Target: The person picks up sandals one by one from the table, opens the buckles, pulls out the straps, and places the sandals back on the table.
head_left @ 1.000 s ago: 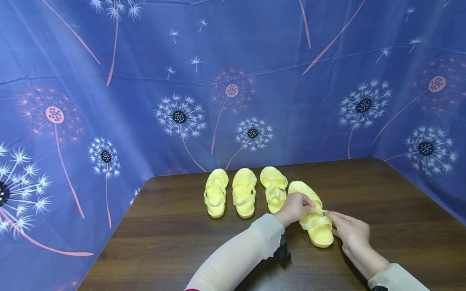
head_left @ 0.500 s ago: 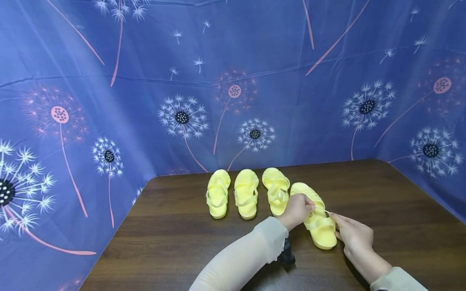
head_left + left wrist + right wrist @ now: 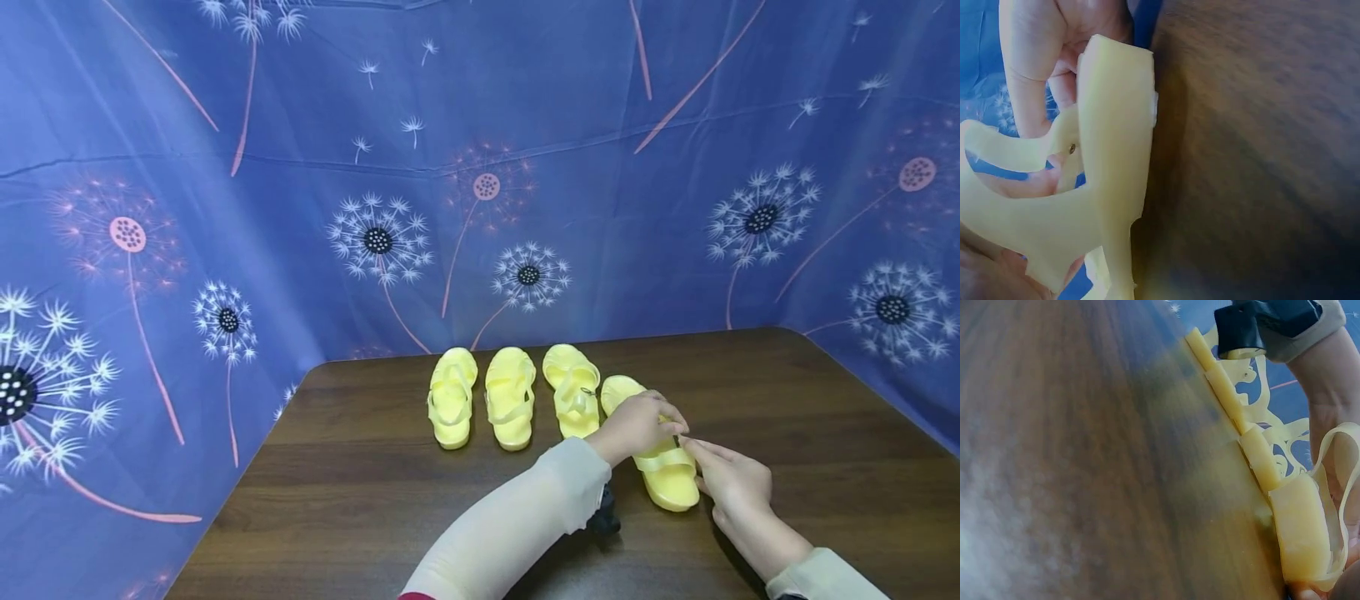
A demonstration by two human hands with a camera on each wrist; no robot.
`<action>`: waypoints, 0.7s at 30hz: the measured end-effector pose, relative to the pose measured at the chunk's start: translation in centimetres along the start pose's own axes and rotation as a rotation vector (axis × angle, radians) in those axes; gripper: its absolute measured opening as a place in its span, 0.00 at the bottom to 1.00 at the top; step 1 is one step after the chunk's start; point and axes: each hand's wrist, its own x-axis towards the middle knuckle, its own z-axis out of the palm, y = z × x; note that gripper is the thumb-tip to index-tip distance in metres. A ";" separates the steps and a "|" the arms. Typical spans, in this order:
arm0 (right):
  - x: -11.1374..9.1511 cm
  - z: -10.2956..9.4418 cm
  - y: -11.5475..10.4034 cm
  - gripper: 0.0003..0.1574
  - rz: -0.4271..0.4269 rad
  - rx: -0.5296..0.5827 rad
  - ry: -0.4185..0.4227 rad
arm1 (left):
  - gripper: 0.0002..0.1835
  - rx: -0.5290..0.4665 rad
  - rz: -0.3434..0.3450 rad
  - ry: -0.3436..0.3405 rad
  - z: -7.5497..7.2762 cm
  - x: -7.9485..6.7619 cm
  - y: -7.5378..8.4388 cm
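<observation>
Four-in-a-row is how none stand exactly: the rightmost yellow sandal lies angled, its toe pointing away, with both hands on its strap. My left hand reaches across the sandal's middle and pinches the thin strap near its outer side. From the right, my right hand meets it, thumb and index finger pinching by the side of the sandal. The fingertips of both hands nearly touch, and the strap end between them is hidden. In the left wrist view the sandal's sole edge and a small metal stud show.
Three more yellow sandals stand to the left: a far-left one, a middle one and one beside my left hand with a loose-looking strap. They sit on a brown wooden table. Behind hangs a blue dandelion-print cloth.
My left hand has moved right, over the sandal, to my right fingertips. The strap stretched between the hands half a second ago is now covered. My right hand has barely moved.
</observation>
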 end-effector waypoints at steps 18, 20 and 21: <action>-0.2 0.0 0.1 0.21 0.038 0.042 0.004 | 0.07 0.018 -0.234 0.069 0.5 -0.1 -0.1; -0.3 0.1 0.1 0.19 0.041 0.051 0.010 | 0.07 0.023 -0.261 0.079 0.5 -0.1 0.1; -0.3 0.1 0.1 0.19 0.038 0.057 0.013 | 0.07 0.033 -0.270 0.083 0.6 -0.1 0.2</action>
